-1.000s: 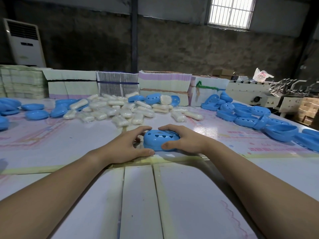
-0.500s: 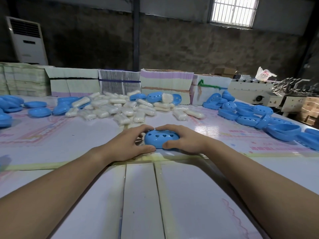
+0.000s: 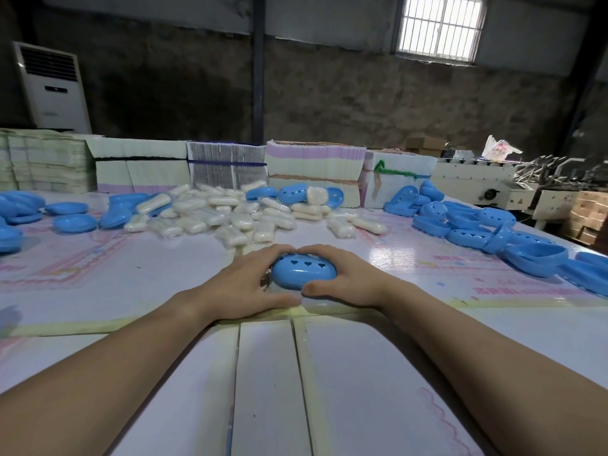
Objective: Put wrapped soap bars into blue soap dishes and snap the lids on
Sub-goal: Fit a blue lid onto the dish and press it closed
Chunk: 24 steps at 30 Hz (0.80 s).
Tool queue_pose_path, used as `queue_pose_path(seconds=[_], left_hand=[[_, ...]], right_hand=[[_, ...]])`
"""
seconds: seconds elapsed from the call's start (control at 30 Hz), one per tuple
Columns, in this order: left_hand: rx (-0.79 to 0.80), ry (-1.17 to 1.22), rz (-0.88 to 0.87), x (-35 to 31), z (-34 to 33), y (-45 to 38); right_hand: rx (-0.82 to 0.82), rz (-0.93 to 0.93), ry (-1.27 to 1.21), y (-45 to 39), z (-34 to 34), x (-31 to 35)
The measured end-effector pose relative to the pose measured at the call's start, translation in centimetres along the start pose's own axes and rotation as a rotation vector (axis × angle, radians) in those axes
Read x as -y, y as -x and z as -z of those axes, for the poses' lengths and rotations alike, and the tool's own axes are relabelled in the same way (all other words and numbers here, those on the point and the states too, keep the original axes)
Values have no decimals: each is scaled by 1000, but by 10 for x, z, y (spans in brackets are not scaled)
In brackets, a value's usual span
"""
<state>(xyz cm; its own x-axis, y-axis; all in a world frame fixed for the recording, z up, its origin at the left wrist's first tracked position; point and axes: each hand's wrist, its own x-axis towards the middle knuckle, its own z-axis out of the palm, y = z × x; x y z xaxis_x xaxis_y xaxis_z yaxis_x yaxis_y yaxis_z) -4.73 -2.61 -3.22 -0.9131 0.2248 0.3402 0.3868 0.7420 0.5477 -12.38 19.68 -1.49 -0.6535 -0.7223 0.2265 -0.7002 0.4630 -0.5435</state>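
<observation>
Dim workshop all around, rough dark wall at the back, a barred window (image 3: pixel 440 26) throwing light in, and a glossy white printed table (image 3: pixel 131 281) filling the foreground. Dead centre on it sits the blue soap dish (image 3: pixel 304 273), lid on: a smooth, rounded oval shell, shiny plastic, with three little heart-shaped cut-outs in a row across its top. Left hand (image 3: pixel 245 284) is cupped around its left end, fingers curled over the far edge and thumb lying flat on the table along the near side. Right hand (image 3: pixel 345 279) mirrors it on the right end, fingers arched over the back, thumb tucked against the front. Both are closed around the dish, fingertips nearly meeting behind it. Whether the seam is fully shut is hard to say from this angle. Beyond, a heap of wrapped soap bars (image 3: pixel 227 213), pale and cloudy in their film. More blue dish halves (image 3: pixel 487 228) are piled to the right, others (image 3: pixel 74 222) to the left. Stacked paper bundles (image 3: pixel 227 166) line the far edge.
</observation>
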Motion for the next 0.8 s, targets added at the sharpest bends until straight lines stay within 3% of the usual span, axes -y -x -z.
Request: queue_pose_path(seconds=[0.17,0.37,0.47,0.67,0.8], left_hand=[[-172,-254,-136,-3,0,1],[-221,-315,-235,-14,2,2],[-222,-376,-252,-17,-1,2],[-283,-212,-58,-8,-2,-3],[-97,-194,23,3,2,0]], right_hand=[[-5,-16,-175,3,5,4],[95,-40,-304,9,16,9],[76,-38,-240,11,17,12],[-229,-112,-246,9,24,23],[-415,-226,-164,39,55,13]])
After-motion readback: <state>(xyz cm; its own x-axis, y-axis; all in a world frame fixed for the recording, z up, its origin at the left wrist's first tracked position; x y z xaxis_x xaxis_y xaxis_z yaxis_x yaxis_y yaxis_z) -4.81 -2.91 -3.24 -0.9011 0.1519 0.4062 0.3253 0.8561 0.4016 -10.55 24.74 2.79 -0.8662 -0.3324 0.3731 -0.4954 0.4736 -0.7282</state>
